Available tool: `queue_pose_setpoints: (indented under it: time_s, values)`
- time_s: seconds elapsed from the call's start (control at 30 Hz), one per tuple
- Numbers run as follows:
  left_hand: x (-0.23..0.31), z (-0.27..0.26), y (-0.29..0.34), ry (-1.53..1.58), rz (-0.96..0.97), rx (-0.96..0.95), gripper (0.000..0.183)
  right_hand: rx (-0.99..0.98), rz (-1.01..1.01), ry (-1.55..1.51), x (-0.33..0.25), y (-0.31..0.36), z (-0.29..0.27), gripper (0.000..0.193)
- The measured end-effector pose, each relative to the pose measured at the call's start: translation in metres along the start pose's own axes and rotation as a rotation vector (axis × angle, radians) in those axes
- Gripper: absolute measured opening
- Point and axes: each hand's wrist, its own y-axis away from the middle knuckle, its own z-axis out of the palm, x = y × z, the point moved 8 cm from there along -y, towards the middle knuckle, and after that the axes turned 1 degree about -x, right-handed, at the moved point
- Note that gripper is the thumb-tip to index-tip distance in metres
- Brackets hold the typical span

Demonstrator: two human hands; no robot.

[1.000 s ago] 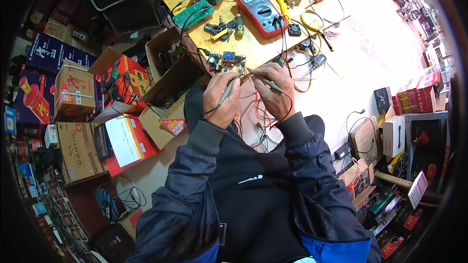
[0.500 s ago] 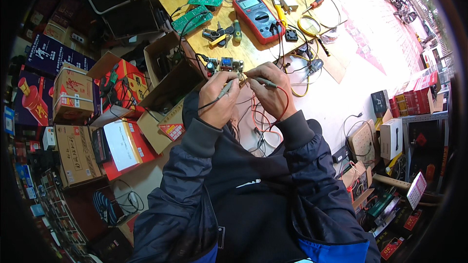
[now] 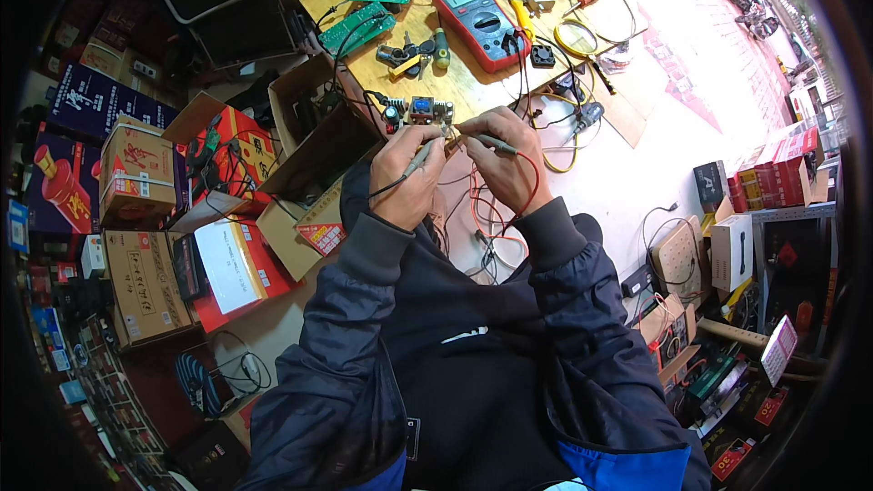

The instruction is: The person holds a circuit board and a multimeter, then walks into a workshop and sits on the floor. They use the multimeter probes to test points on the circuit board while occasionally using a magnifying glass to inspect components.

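Both of my hands meet at the near edge of the wooden table, in front of a small circuit board with a blue part on it. My left hand is closed around a grey test probe with a black lead. In my right hand is a second grey test probe, its lead red. The probe tips come close together at the board's near side; my fingers partly hide them, so contact is unclear. Beyond the board lies a red and grey multimeter with its screen facing up.
On the table lie green circuit boards, a screwdriver, keys, a small fan and a coil of yellow cable. Open cardboard boxes crowd the left. A shelf of boxes stands at right.
The whole view has shifted slightly, with table and hands appearing a little higher. Both hands keep the same hold on their probes at the board.
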Motion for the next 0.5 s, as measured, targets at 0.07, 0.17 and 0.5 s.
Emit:
queue_pose_setpoints:
  time_s: [0.07, 0.17, 0.5]
  values:
    - [0.001, -0.001, 0.004, 0.022, -0.028, 0.020, 0.015, 0.001, 0.000, -0.005, 0.000, 0.001, 0.000, 0.014]
    - [0.001, -0.003, 0.007, 0.035, -0.051, 0.054, 0.015, 0.020, 0.006, -0.019, 0.000, 0.002, -0.001, 0.013]
    - [-0.016, -0.002, 0.004, 0.078, -0.141, 0.060, 0.012, 0.038, 0.012, -0.035, 0.004, 0.002, 0.000, 0.013]
